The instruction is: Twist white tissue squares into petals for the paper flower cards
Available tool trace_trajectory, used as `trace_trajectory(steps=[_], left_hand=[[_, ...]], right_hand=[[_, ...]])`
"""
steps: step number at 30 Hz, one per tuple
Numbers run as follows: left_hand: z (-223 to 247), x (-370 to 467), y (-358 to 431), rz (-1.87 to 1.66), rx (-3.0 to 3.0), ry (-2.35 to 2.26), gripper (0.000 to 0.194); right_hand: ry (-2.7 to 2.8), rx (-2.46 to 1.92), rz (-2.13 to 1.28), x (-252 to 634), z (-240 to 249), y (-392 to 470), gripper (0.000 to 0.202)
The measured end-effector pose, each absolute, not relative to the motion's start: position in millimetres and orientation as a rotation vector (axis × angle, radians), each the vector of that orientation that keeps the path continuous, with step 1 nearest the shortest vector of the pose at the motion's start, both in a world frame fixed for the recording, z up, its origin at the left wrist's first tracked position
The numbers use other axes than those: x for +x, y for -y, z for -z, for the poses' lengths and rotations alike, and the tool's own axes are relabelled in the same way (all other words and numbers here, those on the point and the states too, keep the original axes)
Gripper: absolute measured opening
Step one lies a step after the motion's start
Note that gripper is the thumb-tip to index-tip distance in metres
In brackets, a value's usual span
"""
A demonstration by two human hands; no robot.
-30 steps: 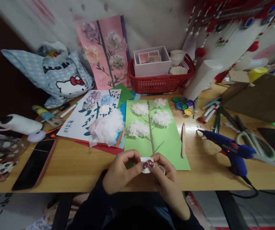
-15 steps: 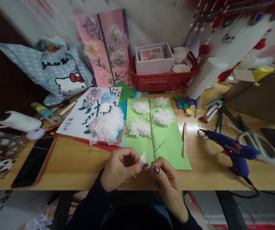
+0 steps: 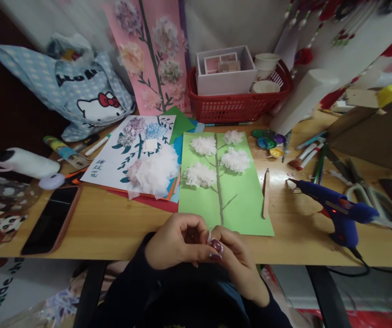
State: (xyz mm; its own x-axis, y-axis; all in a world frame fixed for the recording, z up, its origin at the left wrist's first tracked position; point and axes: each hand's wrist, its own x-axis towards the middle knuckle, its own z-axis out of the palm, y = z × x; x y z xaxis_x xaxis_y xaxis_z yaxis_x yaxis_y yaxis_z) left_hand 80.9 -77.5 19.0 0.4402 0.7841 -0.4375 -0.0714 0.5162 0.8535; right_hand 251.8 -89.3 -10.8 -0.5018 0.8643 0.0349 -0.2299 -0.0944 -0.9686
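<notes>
Two-handed pinch on white paper (image 3: 210,236).
Gripping by fingertips of left hand (image 3: 175,241) and right hand (image 3: 239,258), with green sheet (image 3: 243,205) just beyond.

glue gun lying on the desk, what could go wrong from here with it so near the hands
The glue gun shows a lit red light, so its nozzle may be hot and could burn the right hand on a reach that way. Its cord runs over the desk edge; a snag might drag it. The small white scrap at the fingertips could crumple or tear.
</notes>
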Motion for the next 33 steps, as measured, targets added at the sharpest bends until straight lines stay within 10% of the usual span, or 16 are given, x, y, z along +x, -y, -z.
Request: trace_trajectory(steps=[33], left_hand=[[-20.9, 75.3, 84.7, -0.767, 1.015, -0.893, 0.032]], right_hand=[[1.244, -0.797, -1.794, 251.2, 18.3, 93.8, 0.029]])
